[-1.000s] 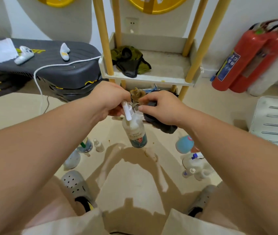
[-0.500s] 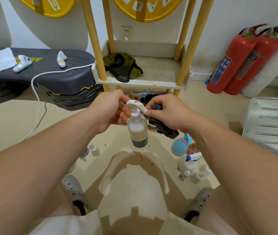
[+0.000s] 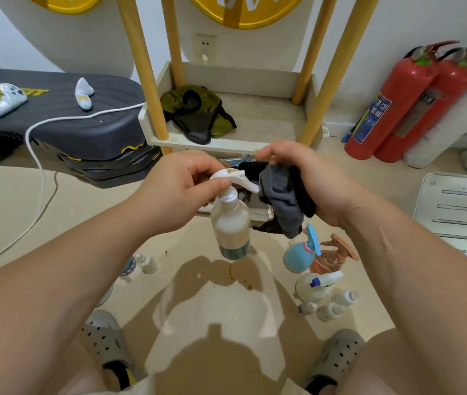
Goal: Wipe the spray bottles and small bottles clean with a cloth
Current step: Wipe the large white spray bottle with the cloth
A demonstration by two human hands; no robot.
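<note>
Two hands are meeting in front of the shelf (image 3: 226,143). The left hand (image 3: 181,192) is pinching the white pump head of the bottle (image 3: 231,223) between thumb and curled fingers, so the bottle is hanging neck-up in the air above the floor (image 3: 84,212). The right hand (image 3: 312,181) is gripping the cloth (image 3: 280,201), its fingers curling round the bunched dark fabric, which is touching the tip of the pump spout. Beneath the right forearm, a blue sprayer (image 3: 297,256), an amber bottle (image 3: 332,255), a white sprayer (image 3: 312,289) and small bottles (image 3: 340,297) are sitting close together on the floor. Two red extinguishers (image 3: 397,101) are standing against the wall at right.
</note>
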